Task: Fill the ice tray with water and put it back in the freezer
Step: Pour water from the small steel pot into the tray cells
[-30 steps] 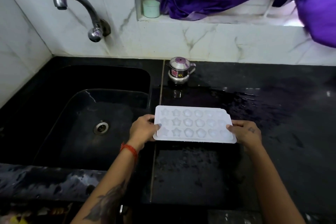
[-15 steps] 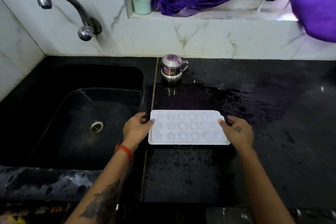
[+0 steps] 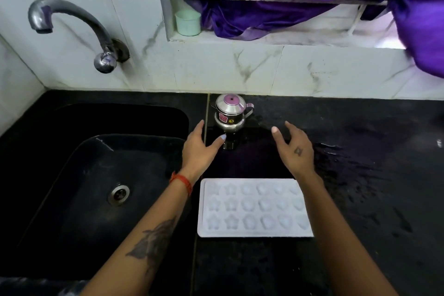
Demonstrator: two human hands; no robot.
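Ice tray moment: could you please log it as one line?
ice tray: flat on counter | left hand: open | right hand: open | both near steel pot

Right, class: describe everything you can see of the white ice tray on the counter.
The ice tray is a flat white rectangle, plastic by its look, with three rows of moulded star and rounded cavities. It lies level on the black counter, just right of the sink. Neither hand touches it; the right forearm crosses above its right end. Whether it holds water cannot be told.

We see bare forearms without sleeves. The left wrist wears a red thread bracelet [image 3: 181, 181], the left forearm a dark tattoo [image 3: 153, 240]; the right hand [image 3: 294, 151] bears a small tattoo [image 3: 298, 150].
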